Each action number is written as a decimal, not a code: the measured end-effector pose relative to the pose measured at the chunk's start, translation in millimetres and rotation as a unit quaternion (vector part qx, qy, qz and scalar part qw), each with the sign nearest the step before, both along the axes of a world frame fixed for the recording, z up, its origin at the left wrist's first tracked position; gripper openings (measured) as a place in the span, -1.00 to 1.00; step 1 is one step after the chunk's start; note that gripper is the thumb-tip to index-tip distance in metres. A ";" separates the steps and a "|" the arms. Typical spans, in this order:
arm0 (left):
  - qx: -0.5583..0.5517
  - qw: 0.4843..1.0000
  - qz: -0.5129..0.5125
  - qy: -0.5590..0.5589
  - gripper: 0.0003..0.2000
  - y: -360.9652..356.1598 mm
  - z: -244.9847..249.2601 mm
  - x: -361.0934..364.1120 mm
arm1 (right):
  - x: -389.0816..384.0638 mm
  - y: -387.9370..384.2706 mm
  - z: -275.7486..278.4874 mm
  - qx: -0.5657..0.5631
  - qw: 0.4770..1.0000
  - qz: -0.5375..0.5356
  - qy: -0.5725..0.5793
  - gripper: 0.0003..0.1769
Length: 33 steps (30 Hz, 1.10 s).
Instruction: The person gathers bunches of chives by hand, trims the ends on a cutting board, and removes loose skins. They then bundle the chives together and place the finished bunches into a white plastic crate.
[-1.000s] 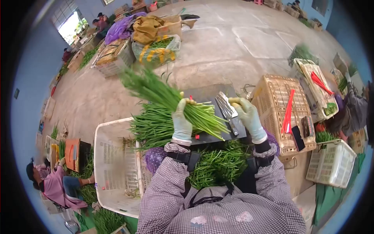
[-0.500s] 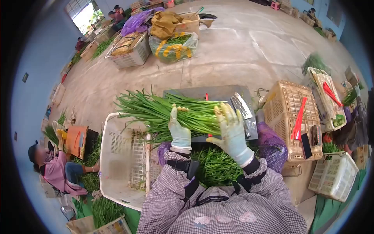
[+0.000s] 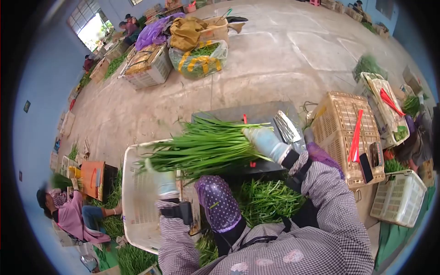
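Observation:
A big bunch of garlic chives (image 3: 206, 146) lies across the dark board (image 3: 229, 112), its leafy end sticking out leftward over the white crate. My right hand (image 3: 268, 143), in a pale glove, is closed around the stem end at the right. At the leafy end my left hand (image 3: 162, 181), gloved too, is low beside the leaves; motion smears its fingers. A red strip (image 3: 253, 164) peeks out from beneath the bunch. To the right of my right hand, a shiny metal blade (image 3: 288, 126) rests on the board.
Left of the board stands a white crate (image 3: 133, 201). More loose chives (image 3: 270, 199) lie below the board near my lap. At right, a tan crate (image 3: 339, 123) carries red strips (image 3: 355, 137) and a phone (image 3: 365, 167). A person in pink (image 3: 75, 213) sits at far left.
My left hand has moved left and down from the middle of the bunch to its leafy end. My right hand has gone from spread beside the stems to closed on them.

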<state>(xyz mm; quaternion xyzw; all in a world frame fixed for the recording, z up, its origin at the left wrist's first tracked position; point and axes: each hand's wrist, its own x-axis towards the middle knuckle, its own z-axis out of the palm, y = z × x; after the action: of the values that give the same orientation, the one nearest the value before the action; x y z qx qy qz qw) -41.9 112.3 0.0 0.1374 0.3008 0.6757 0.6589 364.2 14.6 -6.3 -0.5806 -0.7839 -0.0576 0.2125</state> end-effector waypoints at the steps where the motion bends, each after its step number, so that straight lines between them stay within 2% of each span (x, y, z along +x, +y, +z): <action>1: 0.005 0.999 -0.032 0.033 -0.50 10.2 3.9 -26.4 | 8.2 11.3 -9.4 0.003 1.000 -0.004 0.001 -0.87; 3: 0.010 0.995 -0.068 0.066 -0.49 21.2 23.0 -30.8 | 24.0 31.1 -35.7 -0.056 0.993 -0.045 -0.091 -0.87; 4: -0.011 0.983 0.034 0.179 -0.48 24.8 35.0 -21.8 | 29.5 35.5 -52.7 -0.056 0.993 -0.048 -0.090 -0.87; 5: -0.029 0.948 0.137 0.287 -0.48 32.9 42.5 -10.7 | 34.5 39.7 -74.3 -0.069 0.994 -0.041 -0.074 -0.87; 7: 0.096 0.918 0.038 0.384 -0.40 63.1 19.5 10.1 | 33.7 40.7 -67.8 -0.107 0.993 -0.038 -0.043 -0.88; 8: 0.212 0.826 -0.057 0.519 -0.36 56.5 36.7 47.0 | 34.1 42.8 -67.0 -0.112 0.992 -0.037 -0.043 -0.88; 9: 0.320 0.694 -0.152 0.627 -0.31 48.0 52.8 93.0 | 36.4 45.7 -68.6 -0.114 0.992 -0.034 -0.051 -0.87; 10: 0.400 0.576 -0.250 0.667 -0.17 57.3 32.7 122.5 | 39.4 46.8 -69.3 -0.116 0.991 -0.034 -0.059 -0.87; 12: 0.466 0.376 -0.317 0.736 0.04 40.9 6.0 186.3 | 43.4 49.2 -68.8 -0.108 0.993 -0.029 -0.044 -0.84; 15: 0.413 0.241 -0.412 0.775 0.29 37.9 -33.3 238.9 | 49.0 44.3 -66.8 -0.094 0.993 -0.044 -0.059 -0.77; 16: 0.418 0.242 -0.416 0.770 0.29 41.3 -49.2 246.6 | 56.5 36.0 -60.5 -0.099 0.992 -0.050 -0.060 -0.77; 18: 0.394 0.240 -0.417 0.784 0.29 45.6 -73.6 256.2 | 71.5 14.8 -40.1 -0.041 0.987 -0.108 -0.115 -0.58; 20: 0.380 0.236 -0.422 0.789 0.29 45.6 -74.9 261.8 | 81.0 -2.1 22.6 -0.242 0.944 -0.211 -0.081 -0.23; 21: 0.376 0.242 -0.426 0.787 0.28 47.9 -77.1 261.6 | 82.4 -6.5 38.2 -0.269 0.925 -0.267 -0.035 -0.06; 22: 0.372 0.248 -0.426 0.786 0.27 50.1 -77.5 261.9 | 79.6 -10.0 34.2 -0.273 0.924 -0.263 -0.036 -0.06; 24: 0.369 0.256 -0.425 0.785 0.25 49.2 -76.3 260.5 | 62.0 -26.3 21.5 -0.027 0.980 -0.188 -0.051 0.15; 25: 0.374 0.256 -0.423 0.785 0.25 49.3 -76.1 260.4 | 47.8 -31.8 12.0 -0.061 0.991 -0.115 -0.009 0.32; 26: 0.379 0.256 -0.419 0.785 0.25 49.0 -76.1 260.3 | 27.6 -35.7 10.2 -0.145 0.981 -0.106 -0.075 0.42; 29: 0.381 0.268 -0.407 0.786 0.27 43.7 -80.8 254.6 | 19.7 -35.7 -23.1 -0.190 0.974 -0.043 -0.119 0.43; 31: 0.382 0.275 -0.400 0.786 0.28 39.9 -72.0 252.4 | 30.7 -18.4 -37.8 -0.120 0.973 -0.100 -0.170 0.38; 32: 0.367 0.258 -0.415 0.792 0.31 36.7 -57.0 252.0 | 40.5 -2.0 -48.6 -0.117 0.973 -0.099 -0.171 0.38; 33: 0.352 0.241 -0.432 0.795 0.34 32.3 -49.5 251.9 | 51.0 13.8 -60.5 -0.160 0.968 -0.085 -0.171 0.36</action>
<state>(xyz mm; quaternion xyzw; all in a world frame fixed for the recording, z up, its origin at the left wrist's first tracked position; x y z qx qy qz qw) 210.0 144.6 -49.5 0.9319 0.2991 -0.1251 0.1630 415.2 28.4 -66.8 -0.6529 -0.7555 -0.0471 -0.0261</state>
